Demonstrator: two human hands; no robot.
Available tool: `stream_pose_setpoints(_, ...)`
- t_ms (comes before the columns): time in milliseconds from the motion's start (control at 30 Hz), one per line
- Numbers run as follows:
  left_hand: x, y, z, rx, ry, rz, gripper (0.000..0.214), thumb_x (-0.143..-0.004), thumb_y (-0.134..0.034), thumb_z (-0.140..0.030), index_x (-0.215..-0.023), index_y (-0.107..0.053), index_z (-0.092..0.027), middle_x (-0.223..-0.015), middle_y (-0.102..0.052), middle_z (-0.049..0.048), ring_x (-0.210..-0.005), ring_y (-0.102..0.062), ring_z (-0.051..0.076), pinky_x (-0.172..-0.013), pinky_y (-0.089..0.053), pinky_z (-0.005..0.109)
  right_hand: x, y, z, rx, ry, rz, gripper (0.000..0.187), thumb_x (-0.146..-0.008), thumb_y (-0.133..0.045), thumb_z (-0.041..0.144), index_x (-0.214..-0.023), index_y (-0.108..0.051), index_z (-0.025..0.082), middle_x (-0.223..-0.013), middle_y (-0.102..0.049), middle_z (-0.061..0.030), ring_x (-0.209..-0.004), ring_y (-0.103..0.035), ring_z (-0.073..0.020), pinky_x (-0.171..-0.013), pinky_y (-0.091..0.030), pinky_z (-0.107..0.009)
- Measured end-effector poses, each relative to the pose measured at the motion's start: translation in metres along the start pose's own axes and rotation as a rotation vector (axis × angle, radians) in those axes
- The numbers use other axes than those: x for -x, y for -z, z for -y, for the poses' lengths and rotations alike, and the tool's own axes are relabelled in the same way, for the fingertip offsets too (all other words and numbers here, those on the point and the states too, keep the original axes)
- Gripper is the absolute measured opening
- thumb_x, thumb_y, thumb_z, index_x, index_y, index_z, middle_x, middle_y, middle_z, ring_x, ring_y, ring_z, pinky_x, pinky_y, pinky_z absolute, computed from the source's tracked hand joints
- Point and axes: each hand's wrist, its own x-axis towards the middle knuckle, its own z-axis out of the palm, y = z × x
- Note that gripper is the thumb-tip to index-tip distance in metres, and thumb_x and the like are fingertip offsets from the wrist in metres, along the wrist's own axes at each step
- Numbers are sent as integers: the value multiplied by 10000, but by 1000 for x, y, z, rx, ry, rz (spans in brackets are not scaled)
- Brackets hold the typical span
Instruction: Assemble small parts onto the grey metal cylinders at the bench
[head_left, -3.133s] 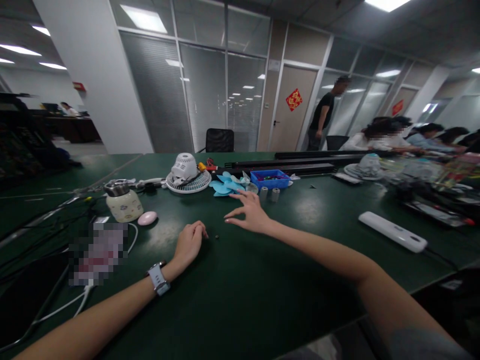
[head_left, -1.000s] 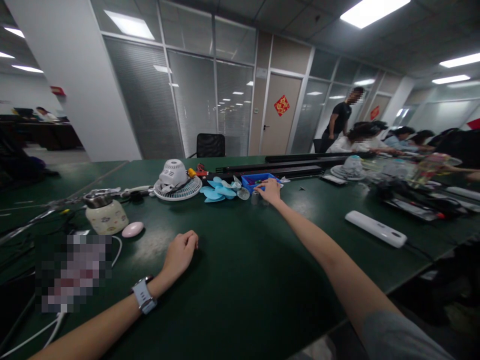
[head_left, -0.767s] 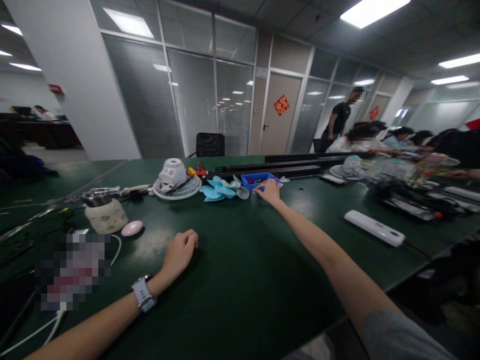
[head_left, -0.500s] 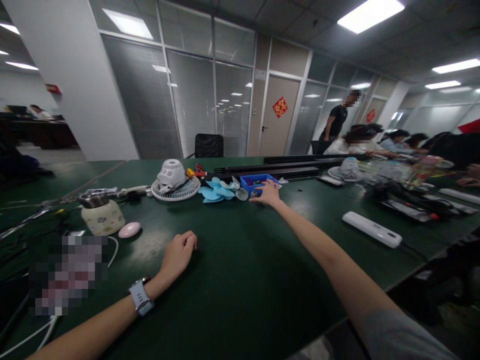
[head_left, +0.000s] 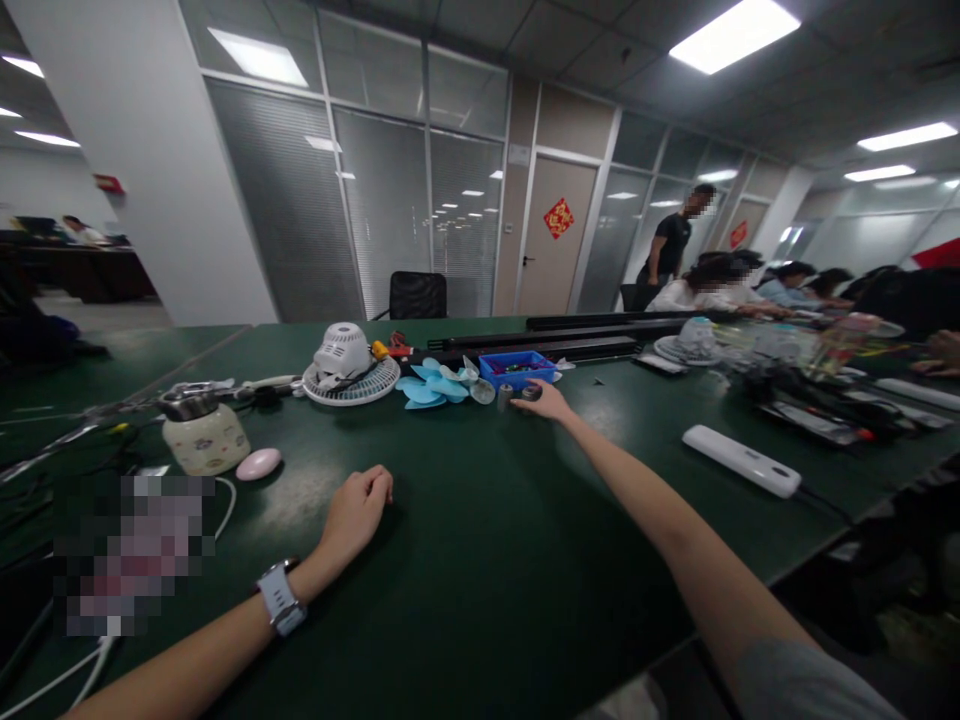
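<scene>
My right hand is stretched far across the green table, just in front of a blue parts tray. Its fingers are curled round a small grey cylinder. A second grey cylinder stands upright just left of that hand. My left hand rests on the table close to me in a loose fist, with nothing visible in it. A pale watch sits on that wrist.
Light blue fan blades and a white fan grille with motor lie left of the tray. A cream jar and pink oval sit at left, a white power strip at right. People sit at far right.
My right hand reached out from mid-table to the blue tray, then drew back a little toward me and closed on a grey cylinder. My left hand stayed put.
</scene>
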Motion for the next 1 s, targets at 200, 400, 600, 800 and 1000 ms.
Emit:
stream_pose_setpoints(200, 1, 0, 0, -8, -10, -11, 331, -844, -303, -348, -609, -495, -217, -618, -559, 0, -691, -561, 197, -638, -370, 290, 13, 3, -1, -248, -75, 120, 327, -656, -779, 310, -910, -702, 119, -894, -736, -93, -845, -689, -213, -817, -534, -347)
stream_pose_setpoints(400, 5, -1, -4, 11, -123, -42, 329, -866, -316, -342, -626, -503, -218, -658, -578, 6, -733, -563, 200, -684, -404, 308, 70, -25, 59, -442, 39, 366, 494, -630, -799, 253, -1100, -688, 149, -1023, -732, -73, -928, -691, -199, -894, -532, -355)
stream_pose_setpoints(600, 10, 0, -12, 62, -285, -98, 304, -889, -358, -302, -888, -651, -223, -949, -667, 41, -965, -569, 211, -861, -444, 357, 128, -53, 123, -522, 309, 648, 584, -659, -787, 375, -1178, -654, 143, -1114, -702, -92, -1034, -652, -218, -983, -474, -402)
stream_pose_setpoints(800, -3, -4, -32, 126, -354, -77, 346, -901, -479, -389, -1200, -566, -237, -1211, -648, 64, -1193, -533, 226, -1016, -386, 428, 142, -61, 132, -541, 352, 581, 511, -672, -762, 459, -1059, -697, 132, -1022, -717, -85, -953, -665, -225, -911, -504, -408)
stream_pose_setpoints(1000, -21, -8, -45, 179, -307, -35, 398, -829, -601, -395, -1184, -536, -225, -1072, -717, 75, -1144, -607, 257, -994, -414, 457, 142, -63, 129, -595, 351, 586, 491, -676, -761, 465, -1039, -696, 141, -972, -716, -63, -903, -669, -210, -879, -513, -395)
